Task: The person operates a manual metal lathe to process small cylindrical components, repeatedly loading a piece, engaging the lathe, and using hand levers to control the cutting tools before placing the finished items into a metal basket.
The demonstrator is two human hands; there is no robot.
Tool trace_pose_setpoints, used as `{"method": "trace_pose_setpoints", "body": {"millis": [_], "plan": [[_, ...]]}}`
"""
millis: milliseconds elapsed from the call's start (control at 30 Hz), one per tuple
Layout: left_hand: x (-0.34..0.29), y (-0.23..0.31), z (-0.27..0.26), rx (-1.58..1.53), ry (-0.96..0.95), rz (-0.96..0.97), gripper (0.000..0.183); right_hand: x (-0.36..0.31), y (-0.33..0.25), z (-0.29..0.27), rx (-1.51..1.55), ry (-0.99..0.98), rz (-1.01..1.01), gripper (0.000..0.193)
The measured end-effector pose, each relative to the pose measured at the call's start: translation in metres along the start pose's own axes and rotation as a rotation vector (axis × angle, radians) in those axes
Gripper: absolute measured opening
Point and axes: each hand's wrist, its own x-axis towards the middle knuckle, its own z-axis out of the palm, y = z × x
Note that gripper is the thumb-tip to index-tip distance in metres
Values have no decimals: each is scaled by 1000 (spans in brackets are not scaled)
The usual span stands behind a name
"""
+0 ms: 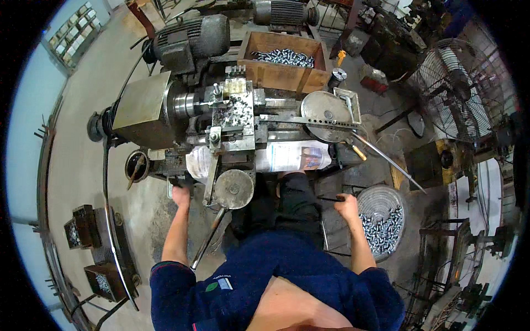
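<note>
Beside the lathe's near left end, my left hand (180,195) is closed at a dark edge, and what it grips cannot be made out. My right hand (348,206), to the right of my knees, is closed around the end of a thin dark bar (330,199). Just right of that hand stands a round wire-mesh basket (377,194) with many small shiny metal parts (382,230) inside. Ahead of me is the lathe, its headstock (144,105) at left and its carriage (234,113) strewn with dark chips. A round disc on a lever (233,189) sits between my arms.
A wooden box (284,78) of metal parts stands behind the lathe. Another disc (327,116) with a long handle (392,163) juts out at right. A large fan (455,88) stands far right. Small metal bins (105,280) and a dark pot (137,165) are on the left.
</note>
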Motion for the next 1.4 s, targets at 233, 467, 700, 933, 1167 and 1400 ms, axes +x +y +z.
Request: {"method": "trace_pose_setpoints", "body": {"millis": [233,467,700,933,1167,1400], "plan": [[44,1,-68,210,-468,337,32,61,-54,-56,-3,88,-231,40],[69,-10,-126,-17,-748,299,38,114,-273,-73,60,66,-879,43],[100,-16,-335,-204,-269,141,31,153,-428,17,-477,154,-1323,29],[40,-124,-326,241,-24,-425,59,156,-464,36,-692,-62,-1208,23],[1,-37,-322,124,-57,-398,65,160,-469,39,-747,-90,-1220,23],[-11,-8,-322,124,18,-162,41,157,-462,20,-754,-8,-1165,23]]}}
